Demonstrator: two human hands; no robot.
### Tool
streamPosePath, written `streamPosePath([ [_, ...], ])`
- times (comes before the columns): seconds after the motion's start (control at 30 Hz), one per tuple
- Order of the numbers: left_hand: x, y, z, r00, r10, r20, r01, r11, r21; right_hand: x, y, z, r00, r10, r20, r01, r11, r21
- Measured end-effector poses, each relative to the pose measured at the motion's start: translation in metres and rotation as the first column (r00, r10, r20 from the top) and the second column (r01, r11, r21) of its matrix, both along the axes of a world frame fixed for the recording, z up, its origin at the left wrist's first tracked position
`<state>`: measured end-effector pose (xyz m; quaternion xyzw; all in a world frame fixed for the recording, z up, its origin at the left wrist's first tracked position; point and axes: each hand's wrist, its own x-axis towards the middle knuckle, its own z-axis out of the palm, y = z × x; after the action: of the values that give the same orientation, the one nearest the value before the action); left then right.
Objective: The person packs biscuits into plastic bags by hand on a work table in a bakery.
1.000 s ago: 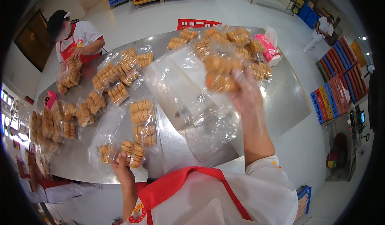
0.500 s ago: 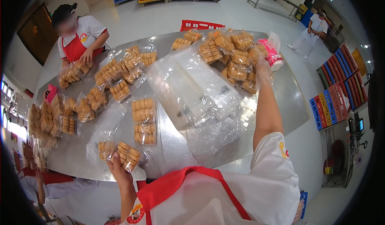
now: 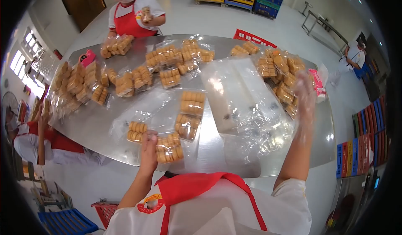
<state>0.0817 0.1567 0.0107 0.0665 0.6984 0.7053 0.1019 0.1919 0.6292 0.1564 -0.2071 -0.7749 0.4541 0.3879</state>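
My left hand (image 3: 149, 147) is closed on a clear pack of round biscuits (image 3: 169, 148) at the table's near edge. Just behind it lies another small stack of biscuits (image 3: 137, 131), in a bag whose clear film spreads to the left. Beyond the hand, a larger bag with two blocks of biscuits (image 3: 191, 104) lies flat. My right hand (image 3: 305, 88), in a thin clear plastic glove, is at the right edge of a heap of biscuit packs (image 3: 284, 78). Blur hides its fingers. A pile of flat clear bags (image 3: 238, 96) lies between my hands.
More biscuit packs (image 3: 125, 84) spread over the left and back of the steel table (image 3: 104, 128). A pink and white packet (image 3: 317, 84) stands at the right. Across the table a person (image 3: 134, 15) holds a pack. Another person (image 3: 29, 138) is at the left. Coloured crates (image 3: 356, 155) stand right.
The view has swung left. My left hand keeps its hold on the biscuit pack. My right hand has drawn nearer along the heap's edge. The person opposite has raised a pack.
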Motion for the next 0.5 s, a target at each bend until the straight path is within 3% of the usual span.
streamPosePath([
  [0.07,0.0,0.001,0.009,0.995,-0.083,-0.048,0.083,0.997,-0.005,-0.002,-0.092,0.009,0.939,0.342,-0.032,-0.34,0.91,-0.237],
  [0.13,-0.001,0.001,0.017,0.988,-0.132,-0.077,0.134,0.991,0.013,-0.009,-0.154,-0.026,0.774,0.627,-0.087,-0.585,0.656,-0.478],
  [0.2,-0.002,-0.001,0.024,0.982,-0.175,-0.075,0.178,0.983,0.041,-0.023,-0.216,-0.055,0.772,0.636,0.008,-0.475,0.585,-0.658],
  [0.27,-0.008,-0.016,0.028,0.962,-0.269,-0.039,0.271,0.959,0.085,-0.032,-0.265,-0.072,0.767,0.638,-0.06,-0.383,0.381,-0.842],
  [0.37,-0.019,-0.042,0.027,0.928,-0.372,-0.015,0.373,0.927,0.037,-0.042,-0.321,-0.085,0.695,0.686,-0.213,-0.492,0.238,-0.837],
  [0.4,-0.022,-0.051,0.027,0.913,-0.408,0.005,0.407,0.913,0.028,-0.047,-0.337,-0.087,0.707,0.686,-0.173,-0.475,0.28,-0.834],
  [0.43,-0.028,-0.059,0.017,0.904,-0.417,-0.096,0.422,0.906,0.04,-0.053,-0.352,-0.09,0.719,0.682,-0.132,-0.46,0.324,-0.827],
  [0.5,-0.034,-0.075,0.013,0.9,-0.43,-0.073,0.436,0.888,0.144,-0.064,-0.381,-0.084,0.784,0.613,-0.102,-0.394,0.364,-0.844],
])
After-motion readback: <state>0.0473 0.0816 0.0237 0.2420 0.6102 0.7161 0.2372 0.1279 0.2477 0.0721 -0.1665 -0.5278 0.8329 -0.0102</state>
